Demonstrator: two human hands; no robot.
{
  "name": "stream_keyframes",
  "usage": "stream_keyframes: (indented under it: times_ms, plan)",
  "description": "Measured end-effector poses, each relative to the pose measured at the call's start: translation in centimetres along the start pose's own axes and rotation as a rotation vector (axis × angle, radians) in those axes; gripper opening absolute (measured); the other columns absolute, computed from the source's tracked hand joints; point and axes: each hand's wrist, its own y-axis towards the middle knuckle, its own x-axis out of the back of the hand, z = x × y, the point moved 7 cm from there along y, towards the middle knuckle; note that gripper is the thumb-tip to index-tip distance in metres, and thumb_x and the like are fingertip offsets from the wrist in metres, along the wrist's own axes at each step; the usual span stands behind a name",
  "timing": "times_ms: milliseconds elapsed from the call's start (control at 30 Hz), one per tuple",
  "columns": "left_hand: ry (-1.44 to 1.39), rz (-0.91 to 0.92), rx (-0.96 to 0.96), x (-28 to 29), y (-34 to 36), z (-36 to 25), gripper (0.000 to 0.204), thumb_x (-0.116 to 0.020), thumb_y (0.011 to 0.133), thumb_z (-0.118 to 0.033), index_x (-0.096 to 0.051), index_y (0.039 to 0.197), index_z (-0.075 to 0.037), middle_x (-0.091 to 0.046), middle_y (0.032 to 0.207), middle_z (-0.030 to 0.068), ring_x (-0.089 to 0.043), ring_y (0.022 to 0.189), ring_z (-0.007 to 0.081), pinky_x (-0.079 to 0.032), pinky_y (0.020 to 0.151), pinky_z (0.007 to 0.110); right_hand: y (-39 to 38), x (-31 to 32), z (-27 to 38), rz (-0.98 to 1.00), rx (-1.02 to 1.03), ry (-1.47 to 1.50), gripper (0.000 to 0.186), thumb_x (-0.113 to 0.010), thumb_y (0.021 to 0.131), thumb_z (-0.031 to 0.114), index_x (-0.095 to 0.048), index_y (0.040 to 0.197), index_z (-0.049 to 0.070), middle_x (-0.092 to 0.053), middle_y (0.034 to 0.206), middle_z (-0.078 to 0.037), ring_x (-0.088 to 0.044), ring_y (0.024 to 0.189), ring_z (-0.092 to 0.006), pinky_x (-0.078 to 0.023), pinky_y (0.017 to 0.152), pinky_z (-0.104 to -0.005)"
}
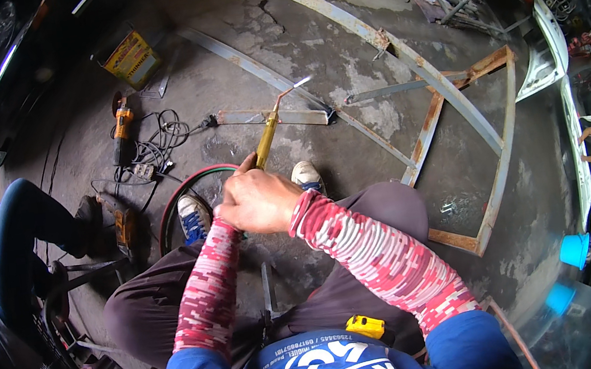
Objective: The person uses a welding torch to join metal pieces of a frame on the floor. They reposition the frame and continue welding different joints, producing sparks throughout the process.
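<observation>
One torch point(269, 140), flame point(303, 82) lit, above middle of floor point(202, 84) — right hand point(260, 201), grip clamped on it; left hand hidden, grip untellable. Lighting done — heating steel bars point(282, 117) apparently remaining.

Uneven, rather dim light falls brightest across the concrete floor point(362, 171) at centre and right, with shadow deepening about the dark vehicle point(9, 55) at upper left, whose bright trim glints. A small white glare marks the tip of the torch point(268, 138). Fisheye curvature bows the long metal bar point(342, 18); detail softens toward the rim, which ends in black vignetting.
</observation>
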Motion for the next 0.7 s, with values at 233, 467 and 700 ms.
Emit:
stream_keyframes:
  times_ms: [233,467,700]
  plan:
    - [1.862,-0.101,0.928,5.0,7.2,-0.9,0.052,-0.058,0.093,-0.009,-0.061,0.144,-0.016,-0.073,0.101,0.0296,-0.074,0.093,0.0444,-0.059,0.084,0.052,0.6,2.6,1.9,-0.202,0.172,0.173,0.041,-0.063,0.092,0.035,-0.07,0.094,-0.005,-0.073,0.093,-0.028,-0.074,0.09,-0.0445,-0.06,0.083,-0.0521]
    - [2.073,0.267,0.935,3.2,12.0,2.9,0.056,-0.052,0.087,-0.001,-0.062,0.142,-0.012,-0.073,0.091,0.0284,-0.074,0.083,0.0451,-0.06,0.073,0.052,-0.2,5.3,1.7,-0.314,0.187,0.29,0.038,-0.065,0.092,0.032,-0.068,0.098,-0.005,-0.073,0.09,-0.028,-0.074,0.086,-0.0445,-0.061,0.08,-0.0512]
    - [1.913,0.411,0.973,1.7,11.8,3.5,0.051,-0.059,0.088,-0.007,-0.064,0.138,-0.009,-0.073,0.1,0.028,-0.073,0.094,0.0442,-0.059,0.083,0.05,0.8,5.3,2.3,-0.318,0.174,0.319,0.039,-0.065,0.093,0.033,-0.069,0.102,-0.005,-0.073,0.092,-0.029,-0.074,0.089,-0.0443,-0.061,0.083,-0.0507]
